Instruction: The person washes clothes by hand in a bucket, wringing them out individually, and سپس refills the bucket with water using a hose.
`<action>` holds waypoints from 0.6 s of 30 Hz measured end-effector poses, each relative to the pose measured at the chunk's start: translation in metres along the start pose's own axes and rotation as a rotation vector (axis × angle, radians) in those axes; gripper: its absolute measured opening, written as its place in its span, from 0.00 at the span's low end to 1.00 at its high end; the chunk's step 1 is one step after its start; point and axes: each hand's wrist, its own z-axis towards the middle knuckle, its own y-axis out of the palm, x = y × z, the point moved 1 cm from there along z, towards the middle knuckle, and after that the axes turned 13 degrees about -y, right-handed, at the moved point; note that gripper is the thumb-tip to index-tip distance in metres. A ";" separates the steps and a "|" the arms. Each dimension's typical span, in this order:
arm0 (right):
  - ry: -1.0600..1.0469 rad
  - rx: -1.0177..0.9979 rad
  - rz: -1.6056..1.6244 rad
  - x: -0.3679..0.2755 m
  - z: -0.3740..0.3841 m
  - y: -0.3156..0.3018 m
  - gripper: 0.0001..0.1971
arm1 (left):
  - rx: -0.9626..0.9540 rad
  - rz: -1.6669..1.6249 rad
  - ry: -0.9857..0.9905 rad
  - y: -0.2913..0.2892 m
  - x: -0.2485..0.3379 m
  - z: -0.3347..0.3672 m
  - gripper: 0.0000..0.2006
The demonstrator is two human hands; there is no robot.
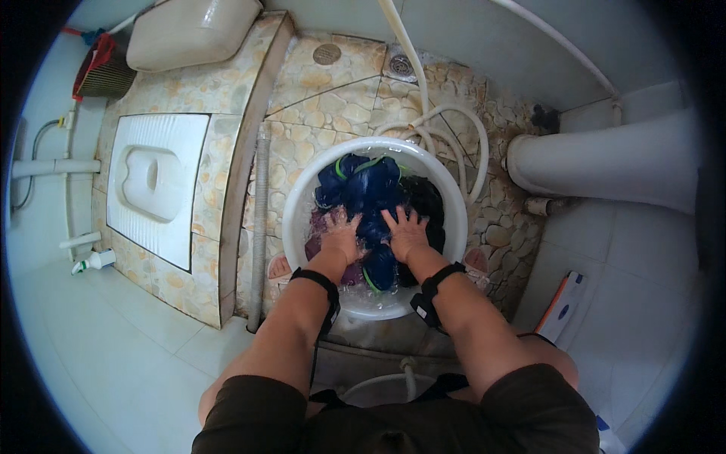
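Navy clothes (pixel 370 185) with green trim are sitting in a white basin (pixel 301 185) of water (pixel 352 293), bunched from the far rim toward the near one. Left hand (pixel 342 237) and right hand (pixel 408 236) are both palm-down on the laundry, forearms (pixel 460 299) reaching forward, fingers splayed and unclenched. White box (pixel 569 290) off right has a blue oval label (pixel 563 311), too small to read.

Bottom of basin (pixel 378 309) invisible beneath clothes (pixel 370 188)
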 end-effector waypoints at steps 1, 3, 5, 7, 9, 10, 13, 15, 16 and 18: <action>-0.016 -0.041 0.021 -0.006 0.004 -0.009 0.36 | 0.054 0.001 0.026 0.010 -0.009 0.011 0.29; -0.029 -0.096 -0.032 -0.016 0.014 -0.019 0.35 | -0.135 0.120 0.018 0.023 -0.019 0.043 0.26; 0.004 -0.148 -0.085 -0.006 0.017 -0.018 0.34 | -0.322 0.243 0.052 0.012 -0.009 0.043 0.22; 0.111 -0.268 -0.019 0.019 0.022 -0.009 0.25 | -0.160 0.270 0.153 -0.007 0.002 0.028 0.19; 0.042 -0.125 0.125 -0.002 0.008 -0.054 0.18 | -0.207 0.023 0.146 -0.030 -0.031 0.014 0.19; 0.023 0.024 0.258 -0.001 -0.002 -0.074 0.13 | -0.242 -0.231 0.188 -0.044 -0.038 0.010 0.19; 0.072 0.531 0.488 0.039 -0.017 -0.076 0.17 | 0.044 -0.686 -0.146 -0.084 -0.043 0.001 0.21; 0.130 0.593 0.736 0.049 0.009 -0.044 0.23 | 0.145 -0.875 -0.013 -0.055 -0.038 0.024 0.23; 0.187 0.642 0.989 0.051 0.022 -0.029 0.29 | 0.244 -1.059 0.118 -0.042 -0.037 0.035 0.25; 0.143 0.583 1.175 0.036 0.038 -0.037 0.35 | -0.065 -1.013 -0.095 -0.031 -0.025 0.049 0.31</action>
